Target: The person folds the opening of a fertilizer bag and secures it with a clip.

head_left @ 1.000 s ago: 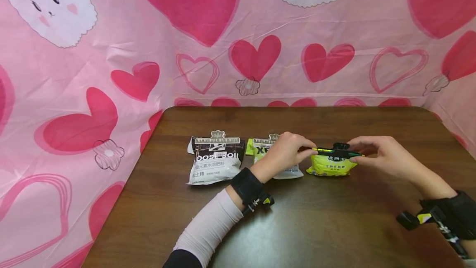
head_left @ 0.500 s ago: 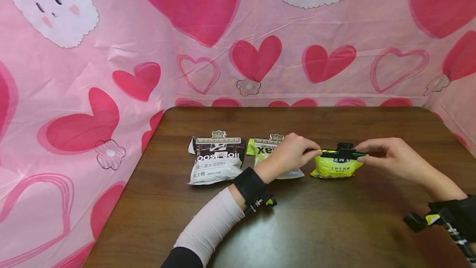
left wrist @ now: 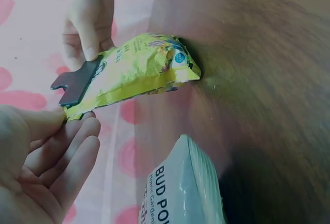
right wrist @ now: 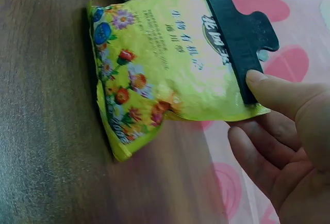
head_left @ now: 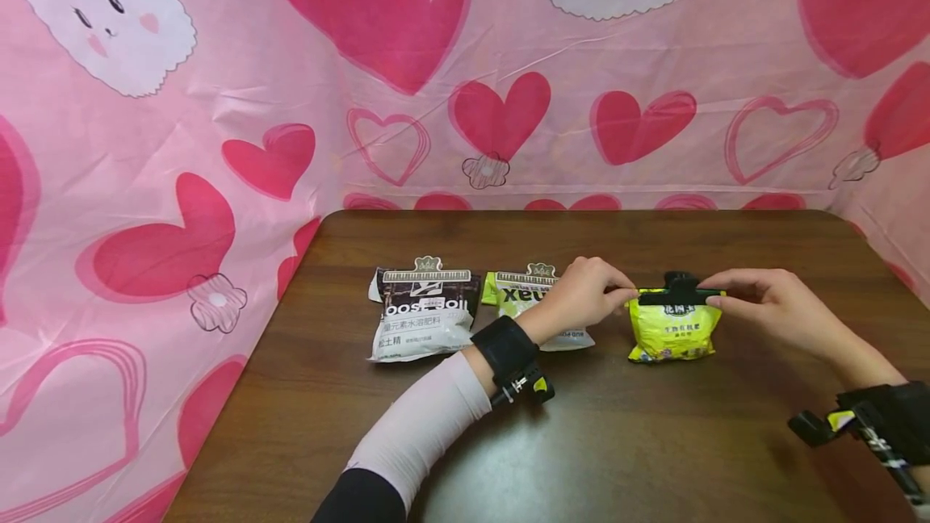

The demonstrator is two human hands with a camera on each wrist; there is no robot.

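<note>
We work at a dark wood table (head_left: 596, 442) walled by pink heart sheeting (head_left: 218, 103). Left hand (head_left: 581, 297) and right hand (head_left: 763, 305) pinch the clipped top of the yellow bag (head_left: 674, 333), upright mid-table. Left hand hides part of the green bag (head_left: 523, 297).

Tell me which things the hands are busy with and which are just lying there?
Busy with:
- yellow bag, pinched at its top corners by the left hand and the right hand
- black clip across the bag's top

Just lying there:
- black-and-white bag
- green-and-white bag, behind the left hand
- brown table
</note>
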